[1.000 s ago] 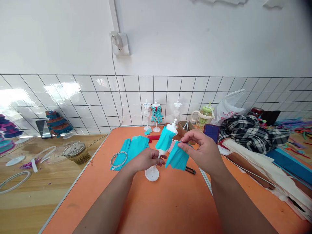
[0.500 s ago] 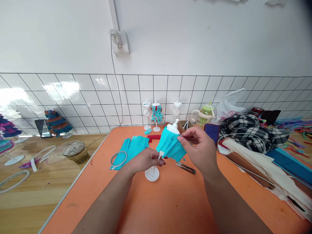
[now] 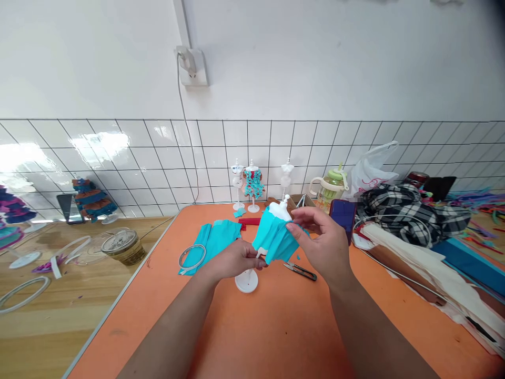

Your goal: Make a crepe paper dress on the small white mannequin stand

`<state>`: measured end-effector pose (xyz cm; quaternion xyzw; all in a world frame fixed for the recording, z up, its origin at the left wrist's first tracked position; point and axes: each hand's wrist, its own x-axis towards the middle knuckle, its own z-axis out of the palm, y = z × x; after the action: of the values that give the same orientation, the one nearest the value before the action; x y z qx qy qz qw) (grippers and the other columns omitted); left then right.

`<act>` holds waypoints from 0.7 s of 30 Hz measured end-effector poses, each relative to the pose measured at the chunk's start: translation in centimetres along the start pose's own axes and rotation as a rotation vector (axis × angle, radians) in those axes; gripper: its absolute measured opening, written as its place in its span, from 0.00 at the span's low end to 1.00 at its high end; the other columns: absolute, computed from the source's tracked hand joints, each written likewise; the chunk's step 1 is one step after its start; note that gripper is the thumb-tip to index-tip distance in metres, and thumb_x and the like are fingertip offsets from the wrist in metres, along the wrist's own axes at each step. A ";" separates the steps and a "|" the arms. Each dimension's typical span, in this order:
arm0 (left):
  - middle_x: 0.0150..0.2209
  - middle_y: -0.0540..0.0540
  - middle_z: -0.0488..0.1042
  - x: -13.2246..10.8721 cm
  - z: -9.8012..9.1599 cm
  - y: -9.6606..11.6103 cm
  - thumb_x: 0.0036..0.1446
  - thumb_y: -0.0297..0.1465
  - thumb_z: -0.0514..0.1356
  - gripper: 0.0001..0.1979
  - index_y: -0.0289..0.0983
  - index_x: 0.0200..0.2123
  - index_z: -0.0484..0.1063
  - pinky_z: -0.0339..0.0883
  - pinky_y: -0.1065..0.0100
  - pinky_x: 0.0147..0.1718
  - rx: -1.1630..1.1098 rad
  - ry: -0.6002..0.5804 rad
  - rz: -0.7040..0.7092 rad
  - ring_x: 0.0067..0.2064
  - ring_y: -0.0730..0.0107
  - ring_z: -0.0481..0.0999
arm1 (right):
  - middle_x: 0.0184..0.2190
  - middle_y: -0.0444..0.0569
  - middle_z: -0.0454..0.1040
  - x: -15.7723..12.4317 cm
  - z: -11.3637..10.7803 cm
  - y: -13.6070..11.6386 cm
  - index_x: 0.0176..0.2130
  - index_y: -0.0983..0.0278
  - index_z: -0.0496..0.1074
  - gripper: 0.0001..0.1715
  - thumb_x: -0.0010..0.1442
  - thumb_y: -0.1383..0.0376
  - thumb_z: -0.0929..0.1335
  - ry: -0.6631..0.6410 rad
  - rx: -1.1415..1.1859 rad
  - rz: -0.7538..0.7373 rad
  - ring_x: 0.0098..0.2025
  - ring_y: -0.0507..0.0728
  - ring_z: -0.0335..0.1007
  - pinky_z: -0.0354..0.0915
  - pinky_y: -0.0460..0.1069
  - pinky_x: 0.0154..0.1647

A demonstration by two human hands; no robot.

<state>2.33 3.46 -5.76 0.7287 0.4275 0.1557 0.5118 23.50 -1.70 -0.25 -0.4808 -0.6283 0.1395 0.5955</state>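
A small white doll mannequin (image 3: 281, 209) on a round white base (image 3: 246, 281) leans to the right above the orange table (image 3: 276, 326). My left hand (image 3: 232, 259) pinches its thin pole just under the skirt. Pleated turquoise paper (image 3: 274, 238) covers the mannequin's body like a dress. My right hand (image 3: 321, 242) is closed, thumb and forefinger pinching the paper's upper right edge against the mannequin's waist.
Small snips (image 3: 300, 270) lie just right of the base. More turquoise paper (image 3: 215, 238) and a metal ring (image 3: 192, 258) lie to the left. Three mannequins (image 3: 253, 184) stand by the tiled wall. A phone (image 3: 342, 213), checked cloth (image 3: 406, 208) and paper rolls crowd the right side.
My right hand has carried the loose turquoise piece up and left onto the mannequin, and it now lies pressed against the dress. The left hand has kept its grip on the pole.
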 end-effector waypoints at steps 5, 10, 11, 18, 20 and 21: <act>0.37 0.48 0.81 0.1 0.2 -0.1 0.50 0.41 0.63 0.13 0.37 0.29 0.77 0.70 0.69 0.41 -0.007 -0.032 0.014 0.42 0.63 0.79 | 0.35 0.47 0.78 0.0 0.0 0.4 0.39 0.60 0.75 0.10 0.55 0.60 0.71 0.004 -0.012 -0.024 0.37 0.57 0.75 0.72 0.51 0.39; 0.41 0.46 0.79 -0.2 -0.5 -0.1 0.51 0.40 0.61 0.12 0.36 0.32 0.77 0.70 0.70 0.38 0.021 -0.026 -0.026 0.39 0.66 0.79 | 0.34 0.46 0.77 0.5 -0.3 1.8 0.46 0.59 0.73 0.17 0.56 0.58 0.71 -0.033 -0.045 -0.003 0.36 0.56 0.74 0.71 0.50 0.36; 0.41 0.47 0.79 -0.2 -0.9 -0.3 0.52 0.39 0.60 0.12 0.37 0.32 0.76 0.70 0.70 0.36 0.085 0.017 -0.067 0.37 0.67 0.78 | 0.34 0.46 0.77 0.6 -0.3 2.5 0.47 0.59 0.73 0.18 0.56 0.57 0.71 -0.057 -0.066 -0.005 0.36 0.56 0.74 0.70 0.50 0.36; 0.21 0.48 0.73 0.3 -2.6 -2.3 0.57 0.33 0.49 0.13 0.40 0.28 0.72 0.61 0.68 0.27 0.421 0.248 -0.274 0.27 0.65 0.74 | 0.36 0.48 0.77 -3.5 2.0 10.4 0.35 0.60 0.73 0.11 0.63 0.70 0.62 -0.403 -0.540 -0.585 0.39 0.57 0.69 0.61 0.55 0.45; 0.22 0.48 0.73 0.7 -2.2 -2.7 0.58 0.33 0.49 0.13 0.40 0.28 0.71 0.59 0.68 0.25 0.454 0.245 -0.284 0.25 0.66 0.73 | 0.30 0.47 0.75 -5.9 2.4 12.0 0.34 0.60 0.73 0.15 0.63 0.74 0.60 -0.616 -0.633 -0.679 0.34 0.55 0.67 0.59 0.54 0.43; 0.24 0.48 0.74 1.0 -1.9 -2.9 0.58 0.34 0.48 0.13 0.40 0.29 0.71 0.58 0.69 0.24 0.469 0.246 -0.288 0.25 0.67 0.72 | 0.30 0.47 0.75 -7.0 2.3 12.4 0.35 0.61 0.73 0.15 0.64 0.73 0.60 -0.694 -0.646 -0.681 0.34 0.55 0.67 0.59 0.54 0.42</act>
<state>0.31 5.70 -7.69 0.7346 0.6095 0.0658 0.2909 25.68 0.03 -14.45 -0.3353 -0.9164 -0.1090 0.1894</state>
